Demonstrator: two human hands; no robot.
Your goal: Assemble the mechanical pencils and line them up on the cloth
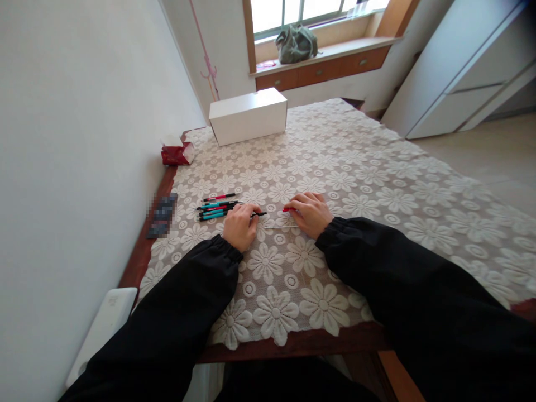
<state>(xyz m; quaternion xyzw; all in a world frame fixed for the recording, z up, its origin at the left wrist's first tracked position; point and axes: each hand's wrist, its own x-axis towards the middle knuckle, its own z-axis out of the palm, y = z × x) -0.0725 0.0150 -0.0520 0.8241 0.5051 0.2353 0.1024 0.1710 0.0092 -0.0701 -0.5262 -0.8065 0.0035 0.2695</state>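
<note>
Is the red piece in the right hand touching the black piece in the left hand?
Apart. The head view shows a strip of tablecloth between the red piece and the black piece.

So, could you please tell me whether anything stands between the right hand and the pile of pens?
Yes: the left hand, holding a slim black piece, lies between the right hand and the pile of pens.

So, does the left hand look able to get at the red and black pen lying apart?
Probably yes: the red and black pen lies uncovered just beyond the pen pile, near the left hand. The black pen part it seems to hold may hinder it.
</note>
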